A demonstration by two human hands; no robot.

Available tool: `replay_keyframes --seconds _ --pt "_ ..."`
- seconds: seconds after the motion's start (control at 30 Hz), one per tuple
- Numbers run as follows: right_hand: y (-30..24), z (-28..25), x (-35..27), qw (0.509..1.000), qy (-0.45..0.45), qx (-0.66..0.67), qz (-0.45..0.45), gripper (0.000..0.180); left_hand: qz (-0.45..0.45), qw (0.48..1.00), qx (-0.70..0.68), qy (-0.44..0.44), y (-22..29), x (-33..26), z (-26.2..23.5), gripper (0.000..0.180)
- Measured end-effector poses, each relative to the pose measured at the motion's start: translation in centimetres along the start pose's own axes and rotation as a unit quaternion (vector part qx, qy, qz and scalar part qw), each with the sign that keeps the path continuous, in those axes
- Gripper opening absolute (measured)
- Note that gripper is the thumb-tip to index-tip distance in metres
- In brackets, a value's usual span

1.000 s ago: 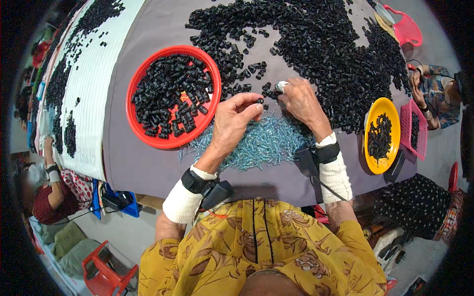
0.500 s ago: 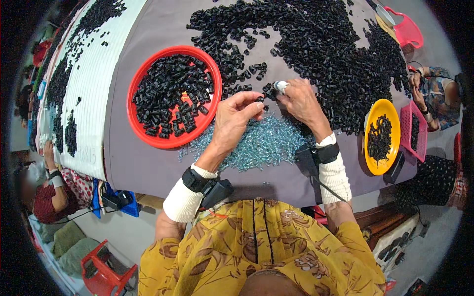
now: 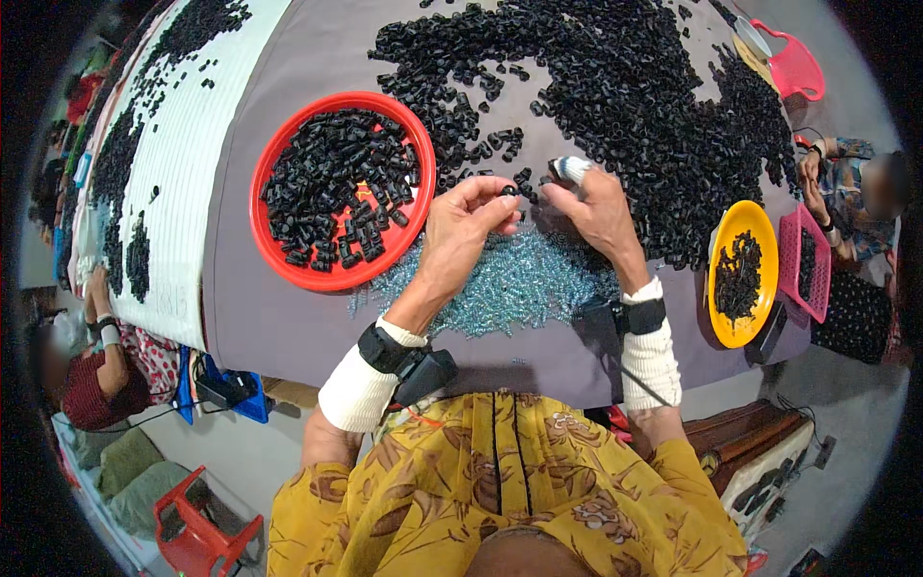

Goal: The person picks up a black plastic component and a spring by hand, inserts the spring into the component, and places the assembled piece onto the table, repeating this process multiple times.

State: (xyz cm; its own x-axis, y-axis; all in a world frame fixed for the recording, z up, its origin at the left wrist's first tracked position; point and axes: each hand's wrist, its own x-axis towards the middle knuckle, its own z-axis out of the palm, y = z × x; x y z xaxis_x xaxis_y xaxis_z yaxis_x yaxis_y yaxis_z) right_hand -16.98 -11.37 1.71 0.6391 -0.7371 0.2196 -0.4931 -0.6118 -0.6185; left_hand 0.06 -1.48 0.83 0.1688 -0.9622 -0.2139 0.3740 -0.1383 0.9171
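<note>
My left hand (image 3: 460, 231) is closed in a pinch on a small black plastic piece (image 3: 509, 191) between thumb and fingertips. To its right, my right hand (image 3: 598, 213) has thumb and wrapped index finger apart; nothing plainly shows between them. White wrapping (image 3: 573, 169) covers that index fingertip. Beneath both hands lies a heap of small clear bluish spiral pieces (image 3: 514, 284). A few black pieces (image 3: 522, 180) rest on the cloth between the hands. The red round tray (image 3: 258, 226), partly filled with black pieces, stands left of my left hand.
A big spread of black pieces (image 3: 625, 106) covers the far and right side of the grey-clothed table (image 3: 279, 337). At right stand a yellow tray (image 3: 733, 332) and a pink basket (image 3: 815, 298). Other people's hands (image 3: 99, 293) work at left; another person (image 3: 846, 197) sits at right.
My right hand has drawn slightly back from the left, its thumb and index finger parting. The left hand keeps its pinch in nearly the same place.
</note>
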Motion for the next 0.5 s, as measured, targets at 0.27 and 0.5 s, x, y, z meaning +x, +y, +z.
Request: replay_keyframes --seconds 0.27,0.5 --pt "-3.9 -0.3 -1.6 0.954 0.059 0.283 0.077 0.017 0.013 0.982 -0.182 -0.045 1.0 -0.3 2.1 0.018" --pt "-4.5 -2.5 -0.8 0.990 0.066 0.053 -0.114 0.015 0.053 0.993 -0.094 -0.046 1.0 -0.6 1.8 0.019"
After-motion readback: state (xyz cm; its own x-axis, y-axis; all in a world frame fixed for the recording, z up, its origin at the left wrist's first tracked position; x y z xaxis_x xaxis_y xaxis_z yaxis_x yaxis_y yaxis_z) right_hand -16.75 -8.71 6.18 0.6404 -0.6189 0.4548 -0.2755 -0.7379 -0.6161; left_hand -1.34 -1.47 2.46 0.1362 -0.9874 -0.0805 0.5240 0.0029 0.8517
